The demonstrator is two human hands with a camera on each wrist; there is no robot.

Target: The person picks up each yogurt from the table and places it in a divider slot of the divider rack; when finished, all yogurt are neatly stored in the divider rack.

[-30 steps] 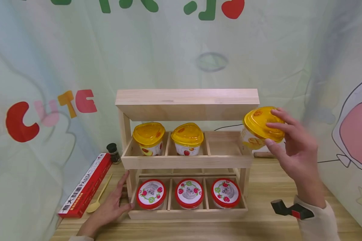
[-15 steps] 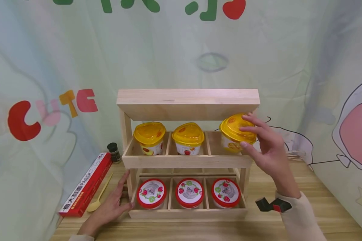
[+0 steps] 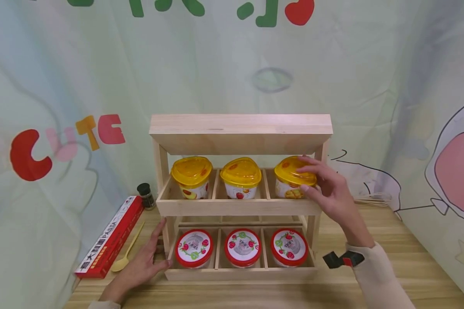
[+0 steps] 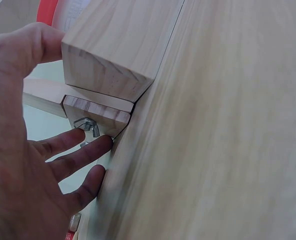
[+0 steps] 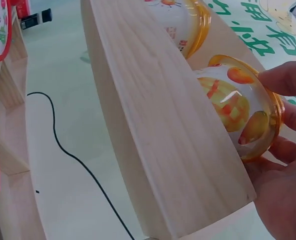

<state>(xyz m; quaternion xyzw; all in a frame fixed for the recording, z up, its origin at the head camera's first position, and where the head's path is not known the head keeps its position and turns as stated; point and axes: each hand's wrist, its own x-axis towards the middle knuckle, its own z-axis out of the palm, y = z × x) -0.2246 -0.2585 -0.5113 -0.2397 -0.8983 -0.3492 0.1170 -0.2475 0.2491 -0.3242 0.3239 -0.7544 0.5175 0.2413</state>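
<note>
A wooden two-tier rack [image 3: 239, 208] stands on the table. My right hand [image 3: 334, 195] holds the lid rim of a yellow-lidded fruit cup [image 3: 288, 171], which sits upright in the upper tier's right compartment; the right wrist view shows thumb and fingers around the cup's rim [image 5: 275, 117]. Two matching fruit cups [image 3: 192, 171] fill the left and middle compartments. Below, three red-rimmed tubs [image 3: 242, 247] with strawberry lids occupy the lower tier. My left hand [image 3: 141, 266] rests at the rack's lower left corner, thumb on the tray and loosely spread fingers near a wing nut [image 4: 87, 125].
Left of the rack lie a red pasta box [image 3: 106, 240] and a yellow spoon [image 3: 121, 262], with a black-capped jar [image 3: 146, 196] behind. A wire whisk [image 3: 375, 199] lies at the back right. A printed curtain [image 3: 216, 86] hangs behind.
My right hand has brought the fruit cup leftward and down from beside the rack into the upper right compartment. The left hand has stayed at the lower corner.
</note>
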